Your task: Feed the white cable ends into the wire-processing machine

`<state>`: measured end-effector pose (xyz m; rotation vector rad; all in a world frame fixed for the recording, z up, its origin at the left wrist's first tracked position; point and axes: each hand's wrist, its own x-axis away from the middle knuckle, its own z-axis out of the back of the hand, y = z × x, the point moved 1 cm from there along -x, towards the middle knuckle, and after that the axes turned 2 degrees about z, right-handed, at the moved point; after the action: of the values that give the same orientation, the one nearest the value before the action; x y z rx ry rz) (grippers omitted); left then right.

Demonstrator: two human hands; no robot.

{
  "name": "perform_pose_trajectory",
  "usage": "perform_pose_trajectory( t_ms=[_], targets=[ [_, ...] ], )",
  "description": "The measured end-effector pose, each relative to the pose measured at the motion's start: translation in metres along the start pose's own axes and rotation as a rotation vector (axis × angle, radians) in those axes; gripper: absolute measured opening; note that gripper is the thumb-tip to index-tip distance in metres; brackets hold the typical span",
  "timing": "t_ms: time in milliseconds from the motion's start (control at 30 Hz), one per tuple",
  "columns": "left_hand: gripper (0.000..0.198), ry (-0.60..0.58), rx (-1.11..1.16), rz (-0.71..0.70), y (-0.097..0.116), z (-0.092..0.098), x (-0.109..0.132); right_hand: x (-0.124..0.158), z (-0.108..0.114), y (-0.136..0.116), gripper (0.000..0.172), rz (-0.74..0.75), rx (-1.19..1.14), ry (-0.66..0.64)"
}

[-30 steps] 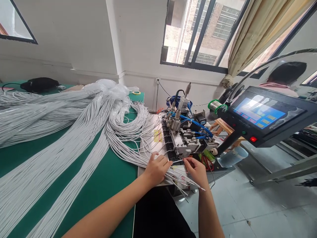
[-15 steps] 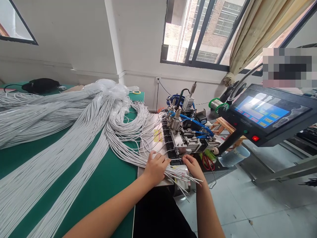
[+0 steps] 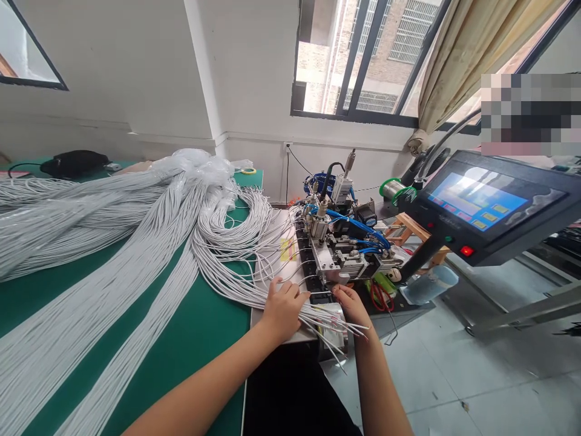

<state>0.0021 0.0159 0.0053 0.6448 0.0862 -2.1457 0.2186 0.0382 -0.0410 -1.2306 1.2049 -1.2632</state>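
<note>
My left hand (image 3: 285, 307) is closed over a bundle of thin white cables (image 3: 240, 289), whose free ends (image 3: 347, 327) stick out to the right below it. One single white cable (image 3: 321, 293) runs from the fingertips of that hand across to my right hand (image 3: 350, 301). There, thumb and forefinger pinch its end at the near corner of a bench machine (image 3: 324, 257) with metal cylinders and blue air hoses. The very tip of the cable is hidden by my right fingers. Several other cables lie along the machine's black edge rail (image 3: 305, 248).
Long white cable bundles (image 3: 149, 272), partly in clear plastic, cover the green table (image 3: 181, 357). A control screen (image 3: 481, 200) stands at the right, a wire spool (image 3: 396, 190) behind the machine. Below the screen is a translucent tub (image 3: 429, 284). Another person, blurred out, is at the far right.
The view has shifted slightly. Both hands keep nearly the same place and grip; the right fingers have edged a little toward the machine with the cable end.
</note>
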Motion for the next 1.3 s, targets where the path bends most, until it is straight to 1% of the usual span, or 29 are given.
perform_pose_trajectory(
  t_ms=[200, 567, 800, 1000, 1300],
  targets=[
    [0.039, -0.008, 0.006, 0.024, 0.0, 0.001, 0.0, 0.006, -0.003, -0.001, 0.038, 0.006, -0.037, 0.036],
    [0.038, -0.004, 0.011, 0.029, 0.0, 0.002, 0.0, 0.016, -0.007, -0.004, 0.041, 0.05, -0.04, 0.119],
    [0.041, -0.067, 0.002, 0.051, 0.0, 0.004, 0.001, 0.022, -0.006, -0.009, 0.043, 0.049, 0.004, 0.171],
    [0.044, -0.104, 0.005, 0.057, -0.001, 0.004, 0.0, 0.025, -0.006, -0.01, 0.043, 0.057, 0.022, 0.174],
    [0.043, -0.098, 0.01, 0.053, -0.002, 0.003, 0.0, 0.027, -0.003, -0.007, 0.04, 0.088, 0.05, 0.183]
  ],
)
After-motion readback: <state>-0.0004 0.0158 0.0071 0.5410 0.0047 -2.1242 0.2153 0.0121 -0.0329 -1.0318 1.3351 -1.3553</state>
